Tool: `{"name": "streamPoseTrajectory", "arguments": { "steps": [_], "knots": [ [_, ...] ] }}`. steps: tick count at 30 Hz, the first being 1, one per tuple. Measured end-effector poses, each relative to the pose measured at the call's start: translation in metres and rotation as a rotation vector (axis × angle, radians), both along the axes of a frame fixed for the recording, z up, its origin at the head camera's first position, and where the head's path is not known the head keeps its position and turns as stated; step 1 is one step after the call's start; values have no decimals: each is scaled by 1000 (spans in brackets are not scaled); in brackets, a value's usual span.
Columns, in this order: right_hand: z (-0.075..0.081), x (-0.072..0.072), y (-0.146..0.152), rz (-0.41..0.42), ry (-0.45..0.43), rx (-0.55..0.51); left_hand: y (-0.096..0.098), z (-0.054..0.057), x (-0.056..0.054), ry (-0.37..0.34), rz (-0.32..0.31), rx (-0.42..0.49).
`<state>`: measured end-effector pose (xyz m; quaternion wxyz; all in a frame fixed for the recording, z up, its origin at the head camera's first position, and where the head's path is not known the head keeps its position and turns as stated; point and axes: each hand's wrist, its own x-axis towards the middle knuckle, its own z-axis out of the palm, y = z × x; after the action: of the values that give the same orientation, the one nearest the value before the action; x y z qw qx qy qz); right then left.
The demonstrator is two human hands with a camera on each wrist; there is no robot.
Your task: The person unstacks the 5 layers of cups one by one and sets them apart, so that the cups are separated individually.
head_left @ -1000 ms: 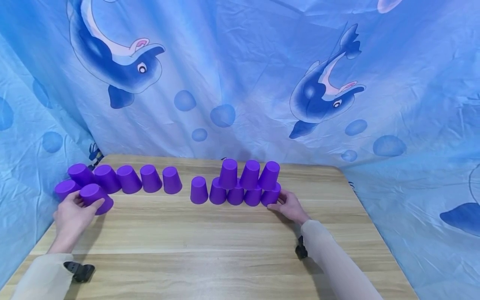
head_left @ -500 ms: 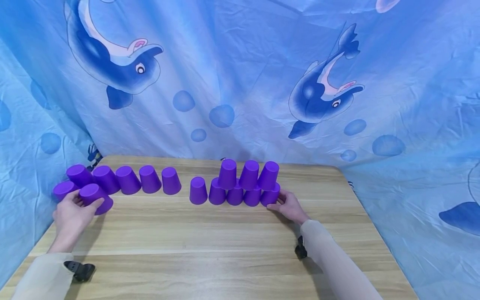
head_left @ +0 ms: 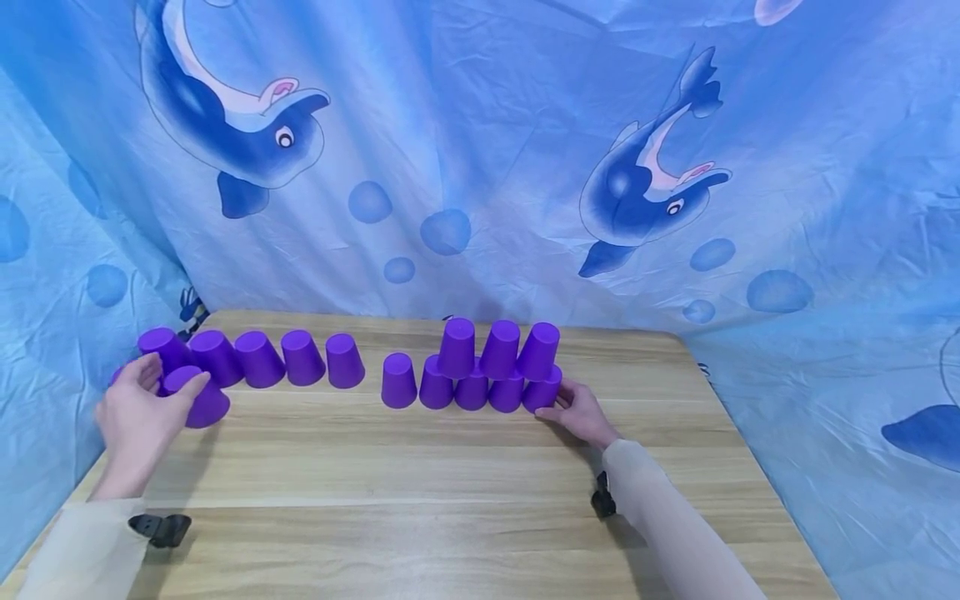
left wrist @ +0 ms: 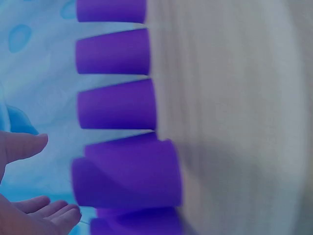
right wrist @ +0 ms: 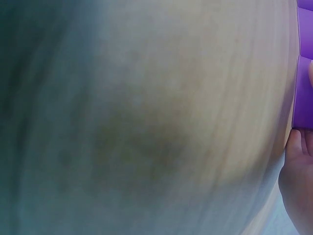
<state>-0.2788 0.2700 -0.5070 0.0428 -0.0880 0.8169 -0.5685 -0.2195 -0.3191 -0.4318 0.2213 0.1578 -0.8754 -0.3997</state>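
Note:
Purple cups stand upside down on the table in two groups. At the left, my left hand (head_left: 142,412) is raised near the front cup (head_left: 201,400). Its thumb and fingers are spread apart, and the left wrist view shows a gap between the hand and that cup (left wrist: 127,178). Behind it, several cups (head_left: 258,360) form a row, and one at the far left is partly hidden by the hand. Right of centre, three cups (head_left: 498,350) rest on a lower row of several. My right hand (head_left: 581,412) holds the rightmost lower cup (head_left: 542,392) between thumb and fingers.
The wooden table (head_left: 420,517) extends in front of the cups. A blue curtain (head_left: 495,150) with dolphins and bubbles hangs behind and at both sides. One lower-row cup (head_left: 398,381) at the left end bears nothing on top.
My left hand has let go of the front left cup and risen slightly, its fingers spreading. That cup stays about where it was. The right hand has not moved.

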Motion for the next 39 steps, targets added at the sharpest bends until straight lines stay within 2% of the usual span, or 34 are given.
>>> {"name": "streamPoseTrajectory", "arguments": {
  "steps": [3, 6, 10, 14, 21, 22, 31, 35, 39],
  "knots": [
    [0, 0, 1, 0, -2, 0, 13, 9, -4, 73, 10, 6],
    [-1, 0, 2, 1, 1, -5, 33, 18, -8, 144, -17, 12],
    [-2, 0, 3, -4, -2, -10, 68, 27, -11, 165, -144, 33],
    [-1, 0, 2, -4, -9, -5, 105, 31, -15, 167, -277, 59],
    [-1, 0, 2, -16, -15, -3, 162, 32, -32, 213, -437, 148],
    [3, 2, 0, -12, -16, -1, 169, 33, -34, 216, -453, 154],
    [-3, -1, 2, -30, -30, -2, 222, 29, -44, 194, -582, 143],
    [-2, -1, 2, -33, -23, -5, 241, 28, -50, 160, -609, 115],
    [-2, -1, 0, -25, -4, -9, 258, 26, -55, 117, -635, 134]
  ]
}}
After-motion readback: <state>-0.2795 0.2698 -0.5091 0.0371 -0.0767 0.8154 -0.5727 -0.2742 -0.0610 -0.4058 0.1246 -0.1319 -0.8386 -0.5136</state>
